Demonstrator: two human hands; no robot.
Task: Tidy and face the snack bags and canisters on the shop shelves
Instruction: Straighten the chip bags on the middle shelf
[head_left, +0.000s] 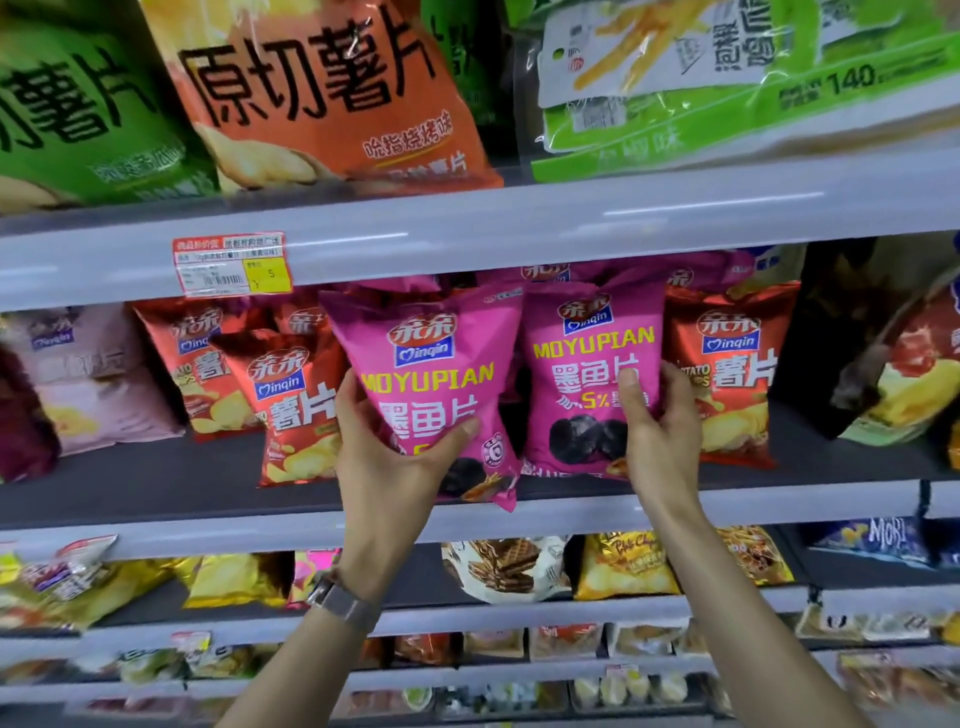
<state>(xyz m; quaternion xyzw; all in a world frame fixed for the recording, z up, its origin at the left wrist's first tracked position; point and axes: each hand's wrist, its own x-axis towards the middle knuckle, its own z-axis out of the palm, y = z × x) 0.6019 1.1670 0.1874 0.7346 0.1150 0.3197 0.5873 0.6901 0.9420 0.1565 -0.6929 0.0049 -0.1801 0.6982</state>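
Hands grip 2 pink snack bags at the front of the middle shelf (130, 480), 1 bag in each. The left hand (384, 462) holds the left pink bag (431, 364) by its lower half, with the thumb laid across the front and the fingers wrapped round the bag's left edge. This bag leans to the left, and its bottom right corner pokes out over the shelf's front lip. The right hand (660, 431) holds the right pink bag (587, 384), with the thumb pressed on the printed face and the fingers curled round the right edge. This bag stands nearly upright on the shelf, face forward, just beside the other. More pink bags show behind the pair. Red crisp bags (291, 410) stand to the left, the front 1 touching the left hand's fingers, and another red bag (727, 374) stands behind the right hand. A pale pink bag (93, 374) sits further left and a dark bag (852, 332) leans at the far right. A wristwatch (343, 605) is on the left wrist. On the shelf above sit a green bag (78, 114), an orange bag (322, 88) and a green pack of fries (727, 78), with a red and yellow price label (231, 265) on that shelf's edge. On the shelf below are a gold bag (623, 566) and a wafer bag (506, 566).
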